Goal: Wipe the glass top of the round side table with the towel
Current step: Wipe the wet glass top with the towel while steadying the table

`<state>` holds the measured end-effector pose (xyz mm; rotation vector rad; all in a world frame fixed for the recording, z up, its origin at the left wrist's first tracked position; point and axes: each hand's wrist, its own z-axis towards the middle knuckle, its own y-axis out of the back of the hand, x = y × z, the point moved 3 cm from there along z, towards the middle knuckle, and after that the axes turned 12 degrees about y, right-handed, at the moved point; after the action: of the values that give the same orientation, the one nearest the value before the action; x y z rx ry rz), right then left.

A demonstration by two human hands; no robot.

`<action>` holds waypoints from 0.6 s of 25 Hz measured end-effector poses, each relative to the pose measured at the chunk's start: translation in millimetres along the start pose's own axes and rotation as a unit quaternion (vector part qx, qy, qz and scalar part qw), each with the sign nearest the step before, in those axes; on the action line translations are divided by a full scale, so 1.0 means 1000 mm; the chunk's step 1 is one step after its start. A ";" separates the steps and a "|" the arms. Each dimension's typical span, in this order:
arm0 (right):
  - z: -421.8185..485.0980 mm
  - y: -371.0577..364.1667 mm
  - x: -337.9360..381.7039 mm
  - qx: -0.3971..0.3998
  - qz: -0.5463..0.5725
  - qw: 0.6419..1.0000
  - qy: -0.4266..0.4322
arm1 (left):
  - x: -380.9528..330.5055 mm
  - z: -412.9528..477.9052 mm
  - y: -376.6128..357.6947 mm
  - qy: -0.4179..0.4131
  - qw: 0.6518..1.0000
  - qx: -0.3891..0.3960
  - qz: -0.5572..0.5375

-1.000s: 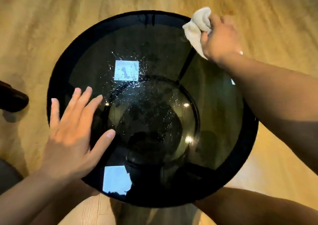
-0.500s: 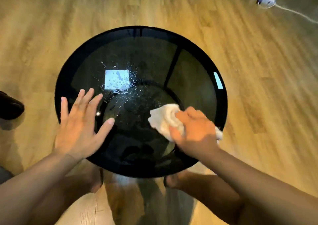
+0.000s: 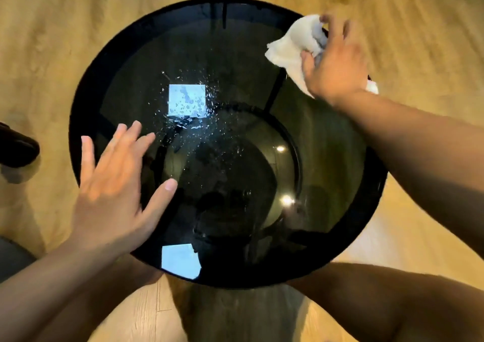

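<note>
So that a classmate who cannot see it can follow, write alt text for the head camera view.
A person's right hand grips a white towel at the far right edge of a round, dark glass table top. The left hand is spread open at the near left side; droplets speckle the middle.

A home, most likely a living room; the floor (image 3: pixel 65 27) is warm, light wood-grain plank, with a board seam showing near the bottom edge; on it stands a low round side table (image 3: pixel 83 122) with a black rim and a smoked glass top (image 3: pixel 327 145), domestic furniture rather than a work surface; the glass mirrors two pale window-like rectangles (image 3: pixel 186 100) and small round lamp spots (image 3: pixel 280 148), which points to an indoor room; a crumpled white towel (image 3: pixel 293 46) lies at the far rim; the person's bare knees (image 3: pixel 379 297) flank the table; a dark rounded object (image 3: pixel 15 148) at the left edge is too cropped to name.
</note>
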<state>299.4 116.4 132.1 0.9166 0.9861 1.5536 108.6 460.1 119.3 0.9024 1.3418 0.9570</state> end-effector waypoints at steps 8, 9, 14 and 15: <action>0.043 -0.013 -0.012 0.108 -0.058 0.992 0.043 | -0.001 0.001 0.003 0.004 1.000 0.004 -0.005; 0.026 -0.003 -0.004 0.126 -0.041 0.991 0.034 | -0.003 0.000 0.005 0.007 1.000 0.007 -0.005; -0.146 0.065 0.063 0.153 0.103 0.976 0.117 | -0.007 -0.003 0.010 0.019 1.000 0.013 -0.014; -0.180 0.078 0.079 0.158 0.121 0.968 0.154 | -0.007 -0.003 0.010 0.016 1.000 0.010 -0.004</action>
<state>92.7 159.3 142.9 1.0652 1.4161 1.8151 105.6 457.0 130.8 0.8999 1.3819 0.9576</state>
